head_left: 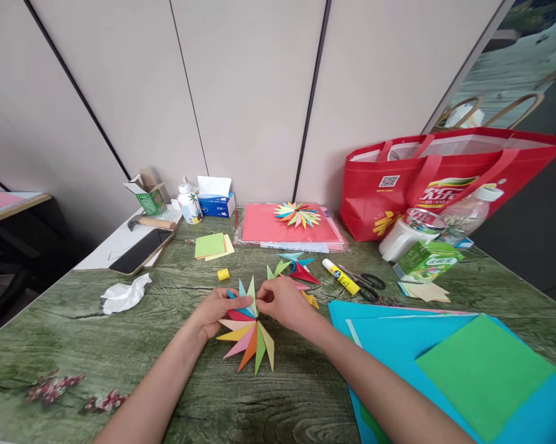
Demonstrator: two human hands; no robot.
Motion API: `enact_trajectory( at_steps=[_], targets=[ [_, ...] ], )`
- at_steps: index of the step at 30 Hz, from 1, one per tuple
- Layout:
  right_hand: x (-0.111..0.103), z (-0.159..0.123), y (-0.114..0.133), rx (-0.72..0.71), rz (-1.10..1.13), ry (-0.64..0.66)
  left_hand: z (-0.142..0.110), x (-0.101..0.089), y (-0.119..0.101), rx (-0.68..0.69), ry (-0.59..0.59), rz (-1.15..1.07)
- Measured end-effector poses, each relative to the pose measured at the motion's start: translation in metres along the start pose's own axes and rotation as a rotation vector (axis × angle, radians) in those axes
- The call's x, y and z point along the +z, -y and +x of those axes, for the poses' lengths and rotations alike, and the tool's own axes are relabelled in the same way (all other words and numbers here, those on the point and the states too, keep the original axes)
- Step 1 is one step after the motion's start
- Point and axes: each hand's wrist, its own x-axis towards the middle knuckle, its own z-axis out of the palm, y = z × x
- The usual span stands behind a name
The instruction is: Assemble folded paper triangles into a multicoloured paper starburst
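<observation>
A partly ringed folded-paper star (248,343), with pointed pieces in many colours, is held above the green wood-patterned table. My left hand (213,311) pinches it at its upper left, the thumb lying over the light blue and pale green points. At its upper right, my right hand (285,302) has finger and thumb pressed together on the edge by the pale green point. Exactly what those fingertips grip is partly hidden. Behind the right hand lie loose folded pieces, among them a red one (306,274) and a green one (278,269).
A finished paper star (297,214) rests on red paper packs (259,225). To the right are a glue stick (341,277), scissors (368,285), blue sheets (375,327) and a red bag (365,197). Leftward lie a yellow cap (223,274), tissue (126,295), phone (142,251) and hammer (153,222).
</observation>
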Motion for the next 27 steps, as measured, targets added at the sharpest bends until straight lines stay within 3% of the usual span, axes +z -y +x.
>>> enact_trajectory(
  at_steps=[14,27],
  targets=[
    [-0.006,-0.006,0.012,-0.113,-0.312,0.126,0.000,0.000,0.000,0.005,0.020,-0.044],
    [-0.018,-0.006,0.008,-0.190,-0.199,0.127,-0.001,0.000,-0.001,-0.009,0.009,-0.043]
  ],
)
